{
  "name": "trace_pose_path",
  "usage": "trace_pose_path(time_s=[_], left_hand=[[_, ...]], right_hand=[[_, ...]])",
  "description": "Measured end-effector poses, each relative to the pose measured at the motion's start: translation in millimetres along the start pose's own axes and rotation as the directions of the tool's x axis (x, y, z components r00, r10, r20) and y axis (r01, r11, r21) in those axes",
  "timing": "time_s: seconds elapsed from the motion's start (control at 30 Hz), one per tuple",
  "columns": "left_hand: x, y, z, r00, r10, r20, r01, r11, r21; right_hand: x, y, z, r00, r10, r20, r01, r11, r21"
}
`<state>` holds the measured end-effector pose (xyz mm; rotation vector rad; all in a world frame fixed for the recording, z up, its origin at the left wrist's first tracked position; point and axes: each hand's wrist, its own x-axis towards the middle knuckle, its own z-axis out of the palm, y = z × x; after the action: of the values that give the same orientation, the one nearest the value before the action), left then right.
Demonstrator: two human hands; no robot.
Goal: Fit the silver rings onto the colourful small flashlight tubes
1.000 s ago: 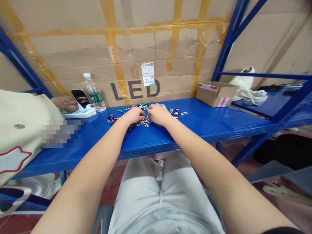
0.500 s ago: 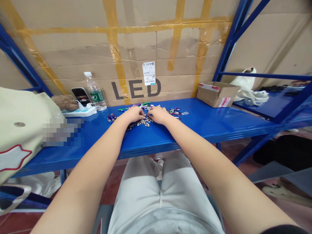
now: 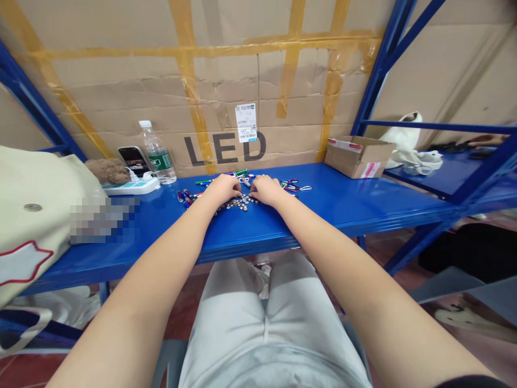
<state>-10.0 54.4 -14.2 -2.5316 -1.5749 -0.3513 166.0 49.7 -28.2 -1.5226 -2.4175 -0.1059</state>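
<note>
My left hand (image 3: 226,188) hovers over or rests at the left side of a pile of small round silver pieces (image 3: 241,206), like button cells, its fingers curled and pinched together. Facing it, my right hand (image 3: 264,189) bends its fingers down at the pile's right side. Whatever lies between the fingertips is too small to name. Behind the hands lie thin coloured metal tubes, one of them green (image 3: 204,182). More short blue and purple tubes (image 3: 186,197) are left of my left hand. Right of my right hand are small carabiner clips (image 3: 306,188).
A water bottle (image 3: 160,156), a phone (image 3: 134,160) and a white power strip (image 3: 135,186) stand at the back left. A cream bag (image 3: 44,188) fills the left end of the blue shelf (image 3: 363,205). An open cardboard box (image 3: 357,156) sits at the right.
My hands have drawn slightly apart, my right hand shifting a little to the right. A silver piece shows between them. The rest looks the same.
</note>
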Motion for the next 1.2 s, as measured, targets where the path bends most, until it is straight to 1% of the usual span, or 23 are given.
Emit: trace_pose_path(time_s=[0.17,0.3,0.47,0.57,0.63,0.7,0.77,0.93,1.03,1.1,1.2], left_hand=[[-0.8,-0.9,0.9,1.0,0.007,0.01,-0.007,1.0,-0.003],[-2.5,-0.8,1.4,0.999,0.024,0.026,-0.023,1.0,-0.008],[-8.2,-0.2,-6.3,0.999,0.032,0.029,-0.03,0.999,-0.044],[-12.6,-0.7,-13.4,0.994,-0.006,0.112,0.015,0.997,-0.078],[-14.5,-1.8,-16.3,0.986,-0.025,0.162,0.04,0.995,-0.088],[-15.0,-3.4,-17.3,0.983,-0.026,0.182,0.044,0.995,-0.094],[-14.5,-5.1,-16.7,0.981,-0.018,0.192,0.038,0.994,-0.101],[-12.1,-9.0,-13.5,0.982,-0.003,0.187,0.021,0.995,-0.094],[-11.8,-9.6,-12.9,0.981,-0.013,0.196,0.029,0.996,-0.08],[-12.0,-9.0,-13.1,0.982,-0.025,0.188,0.04,0.997,-0.073],[-12.3,-7.0,-13.1,0.988,-0.041,0.147,0.051,0.997,-0.06]], right_hand=[[-1.9,-1.2,-2.4,0.999,-0.009,-0.036,0.01,1.0,0.017],[-3.7,-2.0,-4.5,0.999,-0.018,-0.038,0.02,0.999,0.036],[-3.5,2.8,-3.8,0.999,-0.036,-0.024,0.038,0.998,0.059],[-3.3,4.4,-3.4,0.999,-0.04,0.0,0.04,0.998,0.049],[-3.6,2.6,-3.5,0.999,-0.046,-0.018,0.047,0.998,0.045],[-3.8,-1.0,-3.5,0.998,-0.058,-0.038,0.06,0.997,0.051],[-3.6,-4.9,-2.9,0.996,-0.077,-0.033,0.079,0.995,0.055],[-1.7,-7.1,0.6,0.996,-0.085,0.002,0.085,0.995,0.05],[-0.4,-5.0,2.9,0.997,-0.074,-0.008,0.074,0.996,0.055],[0.0,-4.4,3.9,0.995,-0.102,-0.021,0.103,0.993,0.051],[-0.5,-5.3,4.1,0.987,-0.16,-0.023,0.161,0.986,0.037]])
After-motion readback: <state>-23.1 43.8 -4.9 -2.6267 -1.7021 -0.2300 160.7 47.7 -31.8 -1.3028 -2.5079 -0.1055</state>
